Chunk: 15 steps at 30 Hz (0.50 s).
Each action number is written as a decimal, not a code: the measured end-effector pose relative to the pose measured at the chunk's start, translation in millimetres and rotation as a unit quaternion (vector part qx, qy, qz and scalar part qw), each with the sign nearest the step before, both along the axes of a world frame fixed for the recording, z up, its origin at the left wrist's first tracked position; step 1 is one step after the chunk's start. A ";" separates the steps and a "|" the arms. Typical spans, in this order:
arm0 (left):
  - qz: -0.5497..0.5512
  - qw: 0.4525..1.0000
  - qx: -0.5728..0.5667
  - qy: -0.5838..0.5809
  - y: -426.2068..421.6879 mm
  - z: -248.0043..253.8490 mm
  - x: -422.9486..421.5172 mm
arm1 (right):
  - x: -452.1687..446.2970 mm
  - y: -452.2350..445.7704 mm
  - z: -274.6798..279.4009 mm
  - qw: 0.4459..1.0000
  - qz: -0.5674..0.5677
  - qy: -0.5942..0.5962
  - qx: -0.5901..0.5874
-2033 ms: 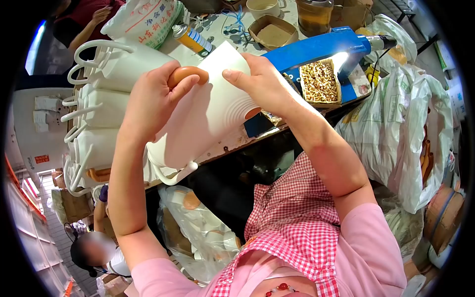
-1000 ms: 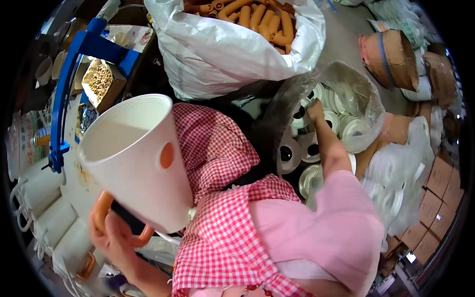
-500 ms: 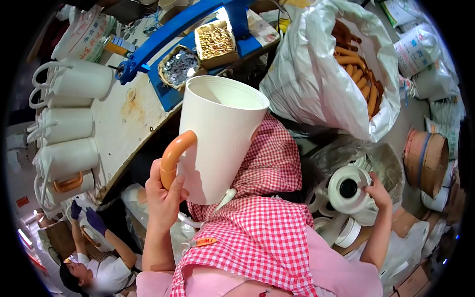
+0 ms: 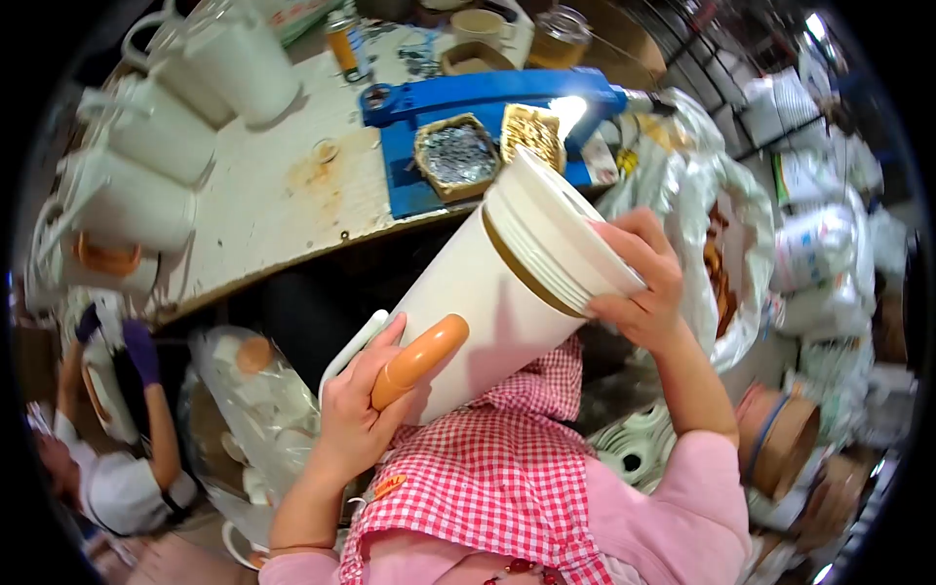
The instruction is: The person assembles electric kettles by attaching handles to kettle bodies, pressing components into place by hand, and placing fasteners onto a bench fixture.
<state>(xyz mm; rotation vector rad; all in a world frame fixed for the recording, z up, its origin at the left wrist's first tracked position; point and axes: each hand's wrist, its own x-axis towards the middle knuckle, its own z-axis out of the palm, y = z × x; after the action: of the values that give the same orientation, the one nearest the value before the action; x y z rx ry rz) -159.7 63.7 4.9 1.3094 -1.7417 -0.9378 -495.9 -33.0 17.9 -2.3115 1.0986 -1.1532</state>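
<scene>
A cream-white plastic jug body [image 4: 478, 317] is tilted in front of my lap, its upper end leaning to the right. My left hand [image 4: 356, 409] is closed round its orange handle [image 4: 424, 361] at the lower left. A thin white spout or tube [image 4: 356, 343] sticks out beside those fingers. At the jug's upper end is a white ringed collar [image 4: 546, 234], tilted, with a dark gap below its rim. My right hand [image 4: 645, 283] grips the collar's right edge, fingers over the top and thumb below. Whether the collar is fully seated I cannot tell.
Several white jugs [image 4: 146, 166] stand along the table's [image 4: 253, 205] left. A blue press-like tool [image 4: 478, 90] sits behind boxes of grey discs [image 4: 453, 151] and brass pieces [image 4: 531, 132]. Bags of orange handles [image 4: 720, 283] and white collars [image 4: 634, 448] lie right. A gloved co-worker [image 4: 127, 458] is lower left.
My right hand has brought a white collar up from the bag on the right to the jug's top. The jug has tilted to the right. My view has shifted.
</scene>
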 end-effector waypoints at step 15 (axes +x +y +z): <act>0.000 0.996 -0.025 -0.083 10.7 -17.2 3.3 | 48.5 -5.2 2.8 0.997 -0.010 0.059 0.050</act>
<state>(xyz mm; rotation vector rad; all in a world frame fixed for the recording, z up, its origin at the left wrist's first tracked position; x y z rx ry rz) -156.4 74.4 -12.3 1.3880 -1.8787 -0.7979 -447.4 -38.2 20.7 -2.3218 1.1947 -0.9566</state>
